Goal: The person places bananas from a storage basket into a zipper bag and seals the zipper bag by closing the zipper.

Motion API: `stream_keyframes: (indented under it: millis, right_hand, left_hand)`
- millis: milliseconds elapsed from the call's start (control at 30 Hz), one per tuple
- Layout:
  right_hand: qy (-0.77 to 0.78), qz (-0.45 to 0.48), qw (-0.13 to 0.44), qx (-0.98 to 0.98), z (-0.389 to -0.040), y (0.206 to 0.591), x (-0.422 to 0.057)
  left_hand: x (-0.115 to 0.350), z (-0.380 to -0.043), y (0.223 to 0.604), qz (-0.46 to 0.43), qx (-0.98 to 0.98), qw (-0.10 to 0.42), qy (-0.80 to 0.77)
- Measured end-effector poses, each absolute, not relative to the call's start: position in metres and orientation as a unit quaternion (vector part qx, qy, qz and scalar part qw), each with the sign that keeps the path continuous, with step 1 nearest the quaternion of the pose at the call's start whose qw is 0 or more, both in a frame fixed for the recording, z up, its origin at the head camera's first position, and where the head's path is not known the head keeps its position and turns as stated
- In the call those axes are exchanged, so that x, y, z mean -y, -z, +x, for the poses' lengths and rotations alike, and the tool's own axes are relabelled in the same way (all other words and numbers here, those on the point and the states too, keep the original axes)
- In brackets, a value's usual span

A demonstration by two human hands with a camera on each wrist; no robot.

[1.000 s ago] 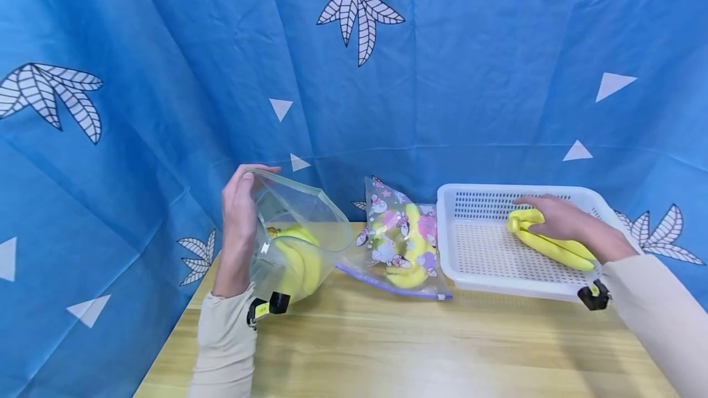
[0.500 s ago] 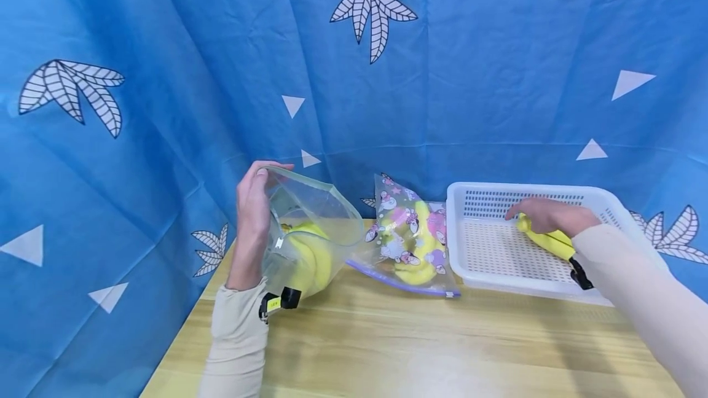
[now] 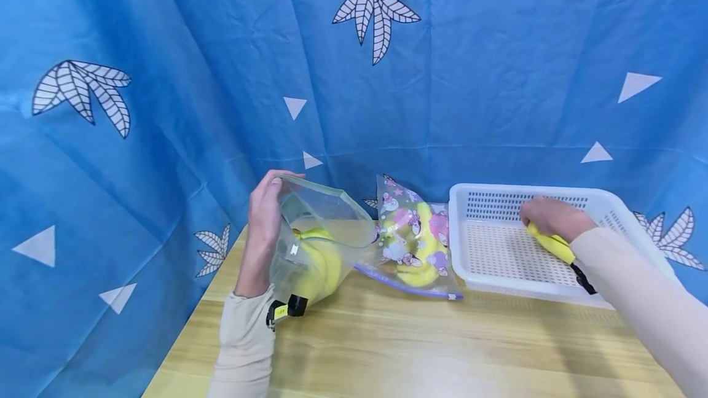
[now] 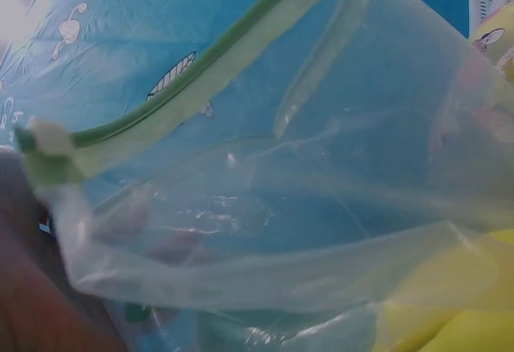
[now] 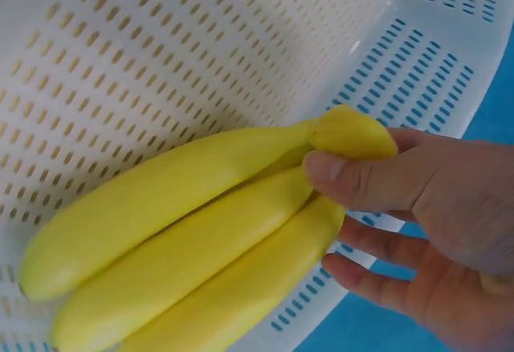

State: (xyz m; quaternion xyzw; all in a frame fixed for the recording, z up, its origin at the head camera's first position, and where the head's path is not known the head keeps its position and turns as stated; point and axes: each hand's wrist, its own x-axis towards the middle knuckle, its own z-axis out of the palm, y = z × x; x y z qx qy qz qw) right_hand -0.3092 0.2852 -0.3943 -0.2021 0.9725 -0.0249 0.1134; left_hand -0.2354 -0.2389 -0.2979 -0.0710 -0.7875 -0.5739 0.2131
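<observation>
My left hand (image 3: 264, 220) holds the upper edge of a clear zip bag (image 3: 354, 226) with a green seal, and the bag's mouth gapes. Inside that bag lie yellow bananas (image 3: 319, 260). On the right, my right hand (image 3: 555, 217) is in a white perforated basket (image 3: 461, 263). Its thumb and fingers pinch the stem end of a bunch of bananas (image 5: 193, 239), three of which show in the right wrist view. My sleeve and hand hide part of the bunch in the head view.
Between the open bag and the basket lies a patterned zip bag (image 3: 439, 226) with a purple seal and bananas in it. Everything stands on a wooden table (image 3: 398, 343). A blue patterned curtain (image 3: 470, 78) hangs behind and to the left.
My right hand has closed round the stem end of the banana bunch in the basket. The left hand keeps its hold on the bag. The head view has shifted slightly.
</observation>
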Motion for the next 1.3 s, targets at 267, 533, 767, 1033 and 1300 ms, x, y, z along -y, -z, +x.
stream_keyframes:
  millis: [267, 533, 767, 1033, 1300]
  right_hand:
    - [0.030, -0.194, 0.091, -0.976, -0.299, 0.380, -0.305]
    - [0.064, -0.140, 0.056, -0.986, -0.288, 0.360, -0.312]
    - [0.096, -0.093, 0.035, -0.990, -0.271, 0.351, -0.313]
    - [0.080, -0.087, -0.053, -0.992, -0.262, 0.347, -0.311]
    - [0.119, -0.046, -0.150, -0.980, -0.247, 0.347, -0.307]
  left_hand:
    - [0.231, -0.228, 0.302, -0.085, 0.818, 0.180, 0.540]
    - [0.223, -0.220, 0.314, -0.118, 0.842, 0.171, 0.497]
    - [0.221, -0.215, 0.323, -0.148, 0.841, 0.185, 0.486]
    - [0.219, -0.212, 0.329, -0.149, 0.844, 0.177, 0.483]
    - [0.217, -0.208, 0.334, -0.155, 0.848, 0.173, 0.477]
